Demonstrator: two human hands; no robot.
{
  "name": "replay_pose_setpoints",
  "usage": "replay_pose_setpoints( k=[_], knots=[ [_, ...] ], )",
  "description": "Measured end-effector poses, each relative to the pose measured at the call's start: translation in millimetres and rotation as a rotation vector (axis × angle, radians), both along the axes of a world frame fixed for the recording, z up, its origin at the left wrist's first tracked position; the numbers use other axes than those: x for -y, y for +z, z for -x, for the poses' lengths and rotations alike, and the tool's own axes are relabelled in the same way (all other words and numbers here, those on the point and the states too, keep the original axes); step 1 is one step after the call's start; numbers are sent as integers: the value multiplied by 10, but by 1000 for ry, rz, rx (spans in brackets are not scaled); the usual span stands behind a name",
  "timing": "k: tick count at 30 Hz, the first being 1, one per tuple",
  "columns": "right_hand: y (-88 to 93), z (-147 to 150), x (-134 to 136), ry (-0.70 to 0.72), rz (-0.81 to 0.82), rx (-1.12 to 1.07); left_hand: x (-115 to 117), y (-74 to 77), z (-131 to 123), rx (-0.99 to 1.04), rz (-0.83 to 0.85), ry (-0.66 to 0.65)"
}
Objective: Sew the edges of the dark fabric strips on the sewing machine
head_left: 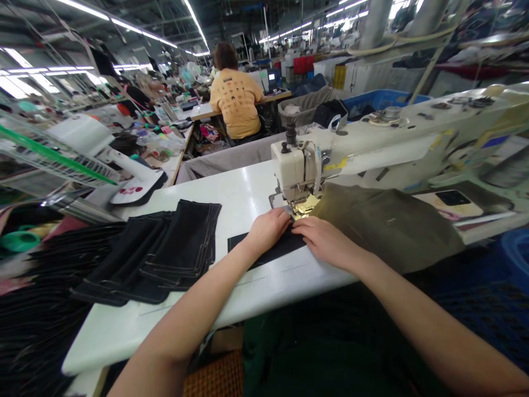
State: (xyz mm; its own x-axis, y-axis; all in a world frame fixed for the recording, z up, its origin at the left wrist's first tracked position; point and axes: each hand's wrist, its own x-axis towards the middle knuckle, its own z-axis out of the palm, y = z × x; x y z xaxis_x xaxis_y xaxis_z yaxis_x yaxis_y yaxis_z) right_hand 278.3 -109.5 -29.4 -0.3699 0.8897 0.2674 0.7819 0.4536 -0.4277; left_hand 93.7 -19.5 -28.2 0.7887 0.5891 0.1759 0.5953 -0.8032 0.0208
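A piece of black fabric (273, 252) lies on the white sewing table, its right end beneath the head of a sewing machine (291, 165). My left hand (268, 228) is on top of this fabric, its fingers closed and pressing at the far edge near the needle area. Just right of it, my right hand (324, 237) grips the fabric's near right part, thumb below and fingers bent. The fingertips of both hands come close together before the gold-coloured metal plate (306, 206). The needle itself is too small to make out.
Left on the table (243, 182) lie stacked black fabric pieces (182, 242) with light stitching. Olive cloth (388, 220) covers the right side, near a phone (452, 199). A white lamp-like device (136, 179) stands back left. A person in yellow (236, 102) sits ahead.
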Motion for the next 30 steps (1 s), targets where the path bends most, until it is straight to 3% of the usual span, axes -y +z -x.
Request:
replay_pose_setpoints(
  k=[2, 9, 14, 22, 27, 30],
  knots=[
    [-32, -29, -4, 82, -37, -2, 104, -2, 39, 33, 36, 24],
    [-104, -182, -52, 148, -109, -154, 434, -132, 362, 156, 71, 11],
    [-235, -100, -73, 169, -185, -114, 436, -158, 387, 41, 83, 12],
    [-253, -192, 263, 236, -201, -5, 404, -137, 399, -62, 119, 7],
    [-290, -150, 218, 142, -238, -16, 435, -96, 377, -57, 140, -1],
    [-341, -124, 209, 120, -260, 43, 403, -67, 546, -65, 162, -17]
  ],
)
